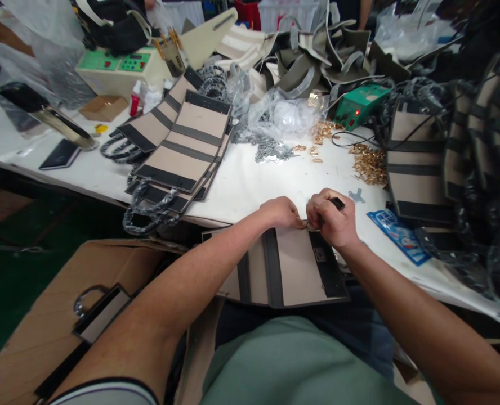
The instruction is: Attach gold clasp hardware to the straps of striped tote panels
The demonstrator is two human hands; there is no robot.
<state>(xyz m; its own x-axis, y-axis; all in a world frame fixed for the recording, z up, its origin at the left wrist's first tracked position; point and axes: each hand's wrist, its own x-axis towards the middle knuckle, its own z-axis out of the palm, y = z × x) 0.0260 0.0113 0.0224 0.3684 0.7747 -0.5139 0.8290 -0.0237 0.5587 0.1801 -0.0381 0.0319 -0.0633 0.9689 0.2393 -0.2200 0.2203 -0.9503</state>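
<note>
Across my lap, against the table edge, lies a flat beige bag panel with dark grey bands and a black strip along its right end. My left hand is closed at the panel's far edge, its fingertips pinched by the black strip's corner; any small part between them is hidden. Right beside it, my right hand makes a fist round a tool with a dark handle. The handle's end sticks out past the thumb side, and the working tip is hidden near the left fingertips.
More bag panels with plastic-wrapped handles are stacked left, others right. Gold hardware, silver plates, a blue packet and a green box with a red light lie on the white table. A cardboard box stands lower left.
</note>
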